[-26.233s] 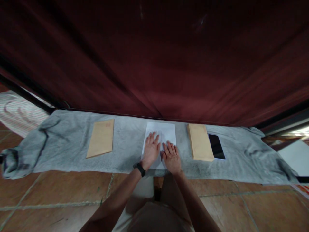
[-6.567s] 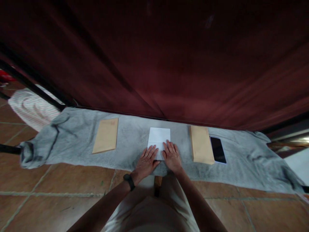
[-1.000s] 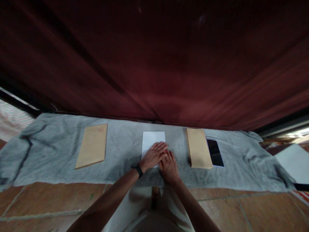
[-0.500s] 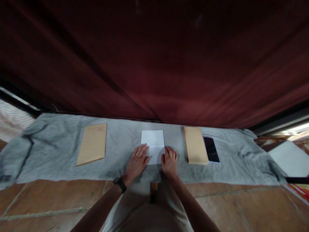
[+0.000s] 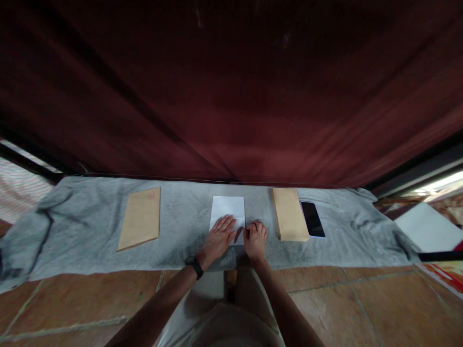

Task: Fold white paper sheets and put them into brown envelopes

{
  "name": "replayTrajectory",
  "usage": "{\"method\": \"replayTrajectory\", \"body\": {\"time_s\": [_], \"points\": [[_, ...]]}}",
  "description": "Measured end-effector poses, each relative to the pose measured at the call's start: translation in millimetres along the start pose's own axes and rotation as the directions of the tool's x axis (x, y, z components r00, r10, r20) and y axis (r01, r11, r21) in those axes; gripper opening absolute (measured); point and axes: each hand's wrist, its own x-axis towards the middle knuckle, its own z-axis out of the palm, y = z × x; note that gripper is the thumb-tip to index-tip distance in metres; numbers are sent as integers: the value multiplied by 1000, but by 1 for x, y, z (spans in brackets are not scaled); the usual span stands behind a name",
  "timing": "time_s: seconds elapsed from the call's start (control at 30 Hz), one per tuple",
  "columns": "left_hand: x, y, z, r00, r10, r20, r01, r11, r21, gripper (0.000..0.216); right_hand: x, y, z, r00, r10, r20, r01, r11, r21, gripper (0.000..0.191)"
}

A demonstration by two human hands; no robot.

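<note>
A white sheet of paper (image 5: 227,205) lies on the grey cloth straight in front of me, with a faint crease across it. My left hand (image 5: 220,237) rests flat over the lower left and middle of the sheet, fingers stretched out, a dark watch on that wrist. At the paper's lower right edge is my right hand (image 5: 255,238), its fingers curled and closed on that edge; the fingertips are partly hidden.
To the left lies one brown envelope (image 5: 140,218). On the right a stack of brown envelopes (image 5: 291,215) stands beside a dark-screened phone (image 5: 313,220). The grey cloth (image 5: 184,212) covers a narrow surface, backed by a dark red fabric (image 5: 231,106). A white panel (image 5: 430,227) is at far right.
My left hand has slid to the right, from the paper's left edge onto its middle. My right hand stays at the right edge, its fingers more curled. The view has shifted slightly.
</note>
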Motion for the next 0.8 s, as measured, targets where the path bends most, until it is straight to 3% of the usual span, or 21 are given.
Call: {"method": "replayTrajectory", "body": {"time_s": [0.1,0.23,0.43,0.8], "points": [[22,16,6,996,73,47,-71,997,-31,47,-3,-2,-1,1000,-28,8,28,999,-16,13],[31,23,11,998,55,43,-54,998,-28,48,-5,-3,-3,996,-86,36,87,996,-32,26],[20,10,12,1000,3,27,-4,1000,20,48,-5,-2,-2,971,-198,137,209,976,-70,44],[-6,-8,10,996,-88,-27,89,994,70,52,3,-10,6,933,-309,184,311,950,14,44]]}}
